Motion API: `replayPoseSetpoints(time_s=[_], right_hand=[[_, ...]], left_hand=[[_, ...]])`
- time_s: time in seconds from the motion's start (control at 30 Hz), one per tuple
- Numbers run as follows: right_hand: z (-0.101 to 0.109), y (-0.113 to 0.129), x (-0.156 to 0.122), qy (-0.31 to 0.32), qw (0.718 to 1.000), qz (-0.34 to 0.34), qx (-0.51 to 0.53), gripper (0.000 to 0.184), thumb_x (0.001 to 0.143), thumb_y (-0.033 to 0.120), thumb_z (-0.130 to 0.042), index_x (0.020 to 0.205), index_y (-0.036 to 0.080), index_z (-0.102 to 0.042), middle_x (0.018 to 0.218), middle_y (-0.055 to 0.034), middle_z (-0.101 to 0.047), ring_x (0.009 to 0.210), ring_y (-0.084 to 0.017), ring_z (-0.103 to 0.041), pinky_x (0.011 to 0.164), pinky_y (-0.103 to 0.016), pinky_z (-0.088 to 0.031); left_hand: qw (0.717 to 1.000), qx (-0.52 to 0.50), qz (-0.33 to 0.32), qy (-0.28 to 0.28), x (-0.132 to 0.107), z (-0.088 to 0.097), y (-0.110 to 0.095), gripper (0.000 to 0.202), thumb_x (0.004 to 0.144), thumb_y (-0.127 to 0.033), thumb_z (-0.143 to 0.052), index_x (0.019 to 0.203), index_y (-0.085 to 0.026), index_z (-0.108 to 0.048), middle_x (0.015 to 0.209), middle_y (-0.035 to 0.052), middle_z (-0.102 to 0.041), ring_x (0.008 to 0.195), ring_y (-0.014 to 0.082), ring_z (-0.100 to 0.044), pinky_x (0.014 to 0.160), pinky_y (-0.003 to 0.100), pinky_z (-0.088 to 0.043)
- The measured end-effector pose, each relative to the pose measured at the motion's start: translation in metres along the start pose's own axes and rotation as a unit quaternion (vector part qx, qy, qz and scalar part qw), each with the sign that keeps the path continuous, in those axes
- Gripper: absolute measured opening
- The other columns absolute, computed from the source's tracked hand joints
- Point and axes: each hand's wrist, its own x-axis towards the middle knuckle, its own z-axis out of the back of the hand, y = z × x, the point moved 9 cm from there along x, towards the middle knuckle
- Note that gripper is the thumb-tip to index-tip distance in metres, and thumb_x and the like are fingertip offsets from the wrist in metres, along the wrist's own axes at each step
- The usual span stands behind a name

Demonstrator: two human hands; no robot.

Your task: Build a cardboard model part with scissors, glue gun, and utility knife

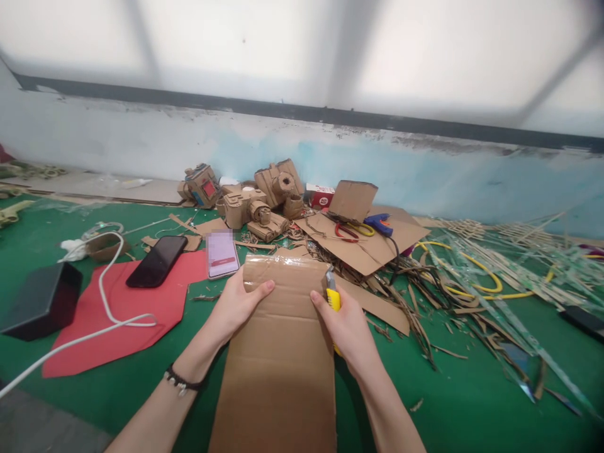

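Note:
Between my hands is a long brown cardboard piece point(283, 352), creased across its upper part and with clear tape along its far edge. My left hand point(243, 302) grips its left side, thumb on top and the other fingers hidden beneath. On the right side, my right hand point(346, 321) has its thumb on the cardboard and also holds a yellow utility knife point(333, 299). The knife's grey head points away from me, beside the cardboard's right edge. Whether the blade is out, I cannot tell.
Cardboard camera models point(243, 207) stand by the wall. Scissors with red and yellow handles point(346, 233) and a blue glue gun point(379, 223) lie on a cardboard sheet point(363, 255). A black phone point(157, 261) rests on red paper point(160, 314). Cardboard scraps point(415, 321) litter the right.

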Motion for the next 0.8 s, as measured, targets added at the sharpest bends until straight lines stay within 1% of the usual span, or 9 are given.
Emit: replayPoseSetpoints(time_s=[0.17, 0.3, 0.4, 0.43, 0.53, 0.6, 0.67, 0.73, 0.8], right_hand=[[0.0, 0.008, 0.0, -0.009, 1.0, -0.001, -0.012, 0.042, 0.083, 0.066, -0.071, 0.086, 0.024, -0.074, 0.078, -0.0042, -0.076, 0.072, -0.025, -0.063, 0.07, -0.033, -0.046], [0.005, 0.011, -0.007, -0.001, 0.998, 0.022, 0.054, 0.052, 0.084, 0.071, -0.072, 0.1, 0.022, -0.077, 0.086, -0.0065, -0.078, 0.08, -0.028, -0.069, 0.074, -0.034, -0.054], [0.013, -0.007, -0.02, -0.009, 0.993, -0.003, 0.116, 0.067, 0.085, 0.076, -0.073, 0.124, 0.022, -0.071, 0.08, -0.0025, -0.073, 0.071, -0.025, -0.068, 0.065, -0.033, -0.056], [0.015, -0.016, -0.025, -0.009, 0.991, -0.013, 0.133, 0.069, 0.085, 0.076, -0.074, 0.128, 0.023, -0.069, 0.08, -0.0016, -0.072, 0.07, -0.024, -0.068, 0.064, -0.033, -0.057], [0.017, -0.038, -0.039, -0.002, 0.991, -0.014, 0.13, 0.066, 0.084, 0.072, -0.08, 0.128, 0.024, -0.065, 0.078, -0.0002, -0.07, 0.067, -0.023, -0.067, 0.063, -0.033, -0.057], [0.022, -0.049, -0.044, -0.014, 0.994, -0.011, 0.11, 0.066, 0.085, 0.069, -0.08, 0.13, 0.024, -0.064, 0.077, 0.0002, -0.07, 0.064, -0.022, -0.066, 0.062, -0.032, -0.056], [0.032, -0.057, -0.044, -0.043, 0.995, -0.011, 0.089, 0.068, 0.088, 0.068, -0.078, 0.137, 0.024, -0.061, 0.08, -0.0004, -0.071, 0.066, -0.022, -0.067, 0.064, -0.032, -0.056], [0.043, -0.056, -0.04, -0.061, 0.996, 0.009, 0.064, 0.075, 0.091, 0.066, -0.076, 0.15, 0.024, -0.055, 0.086, -0.0017, -0.073, 0.073, -0.023, -0.07, 0.072, -0.034, -0.059], [0.052, -0.047, -0.035, -0.046, 0.997, 0.051, 0.038, 0.08, 0.097, 0.063, -0.071, 0.163, 0.026, -0.046, 0.099, -0.0048, -0.076, 0.082, -0.023, -0.074, 0.082, -0.036, -0.061]], left_hand=[[0.999, 0.043, -0.007, -0.018, -0.001, 0.004, 0.002, 0.062, 0.085, -0.057, -0.084, 0.131, -0.019, -0.069, 0.14, 0.0162, -0.077, 0.132, 0.0374, -0.072, 0.116, 0.051, -0.054], [0.995, 0.078, 0.002, -0.066, -0.007, 0.018, 0.004, 0.078, 0.084, -0.055, -0.086, 0.148, -0.021, -0.056, 0.149, 0.017, -0.071, 0.138, 0.0374, -0.068, 0.12, 0.052, -0.052], [0.988, 0.104, -0.023, -0.115, -0.013, 0.032, -0.001, 0.09, 0.087, -0.054, -0.085, 0.162, -0.026, -0.043, 0.164, 0.0177, -0.057, 0.152, 0.0369, -0.056, 0.128, 0.054, -0.042], [0.984, 0.123, -0.033, -0.126, -0.014, 0.035, -0.003, 0.091, 0.089, -0.054, -0.084, 0.165, -0.028, -0.04, 0.167, 0.0173, -0.054, 0.155, 0.0369, -0.052, 0.13, 0.055, -0.039], [0.959, 0.221, -0.098, -0.147, -0.017, 0.036, -0.018, 0.082, 0.096, -0.051, -0.077, 0.166, -0.029, -0.04, 0.169, 0.0172, -0.049, 0.159, 0.0384, -0.046, 0.132, 0.06, -0.036], [0.926, 0.3, -0.17, -0.151, -0.019, 0.027, -0.032, 0.062, 0.101, -0.044, -0.07, 0.158, -0.026, -0.053, 0.172, 0.0184, -0.044, 0.159, 0.0404, -0.045, 0.131, 0.062, -0.037], [0.889, 0.368, -0.241, -0.129, -0.021, 0.009, -0.044, 0.042, 0.105, -0.034, -0.063, 0.146, -0.024, -0.065, 0.173, 0.0181, -0.042, 0.161, 0.041, -0.042, 0.131, 0.062, -0.037], [0.853, 0.423, -0.299, -0.064, -0.02, -0.018, -0.049, 0.034, 0.108, -0.026, -0.055, 0.139, -0.023, -0.069, 0.169, 0.0168, -0.05, 0.163, 0.0396, -0.04, 0.132, 0.061, -0.037], [0.816, 0.469, -0.338, 0.028, -0.017, -0.049, -0.047, 0.036, 0.11, -0.023, -0.05, 0.141, -0.022, -0.068, 0.164, 0.0157, -0.058, 0.163, 0.0389, -0.041, 0.132, 0.062, -0.036]])
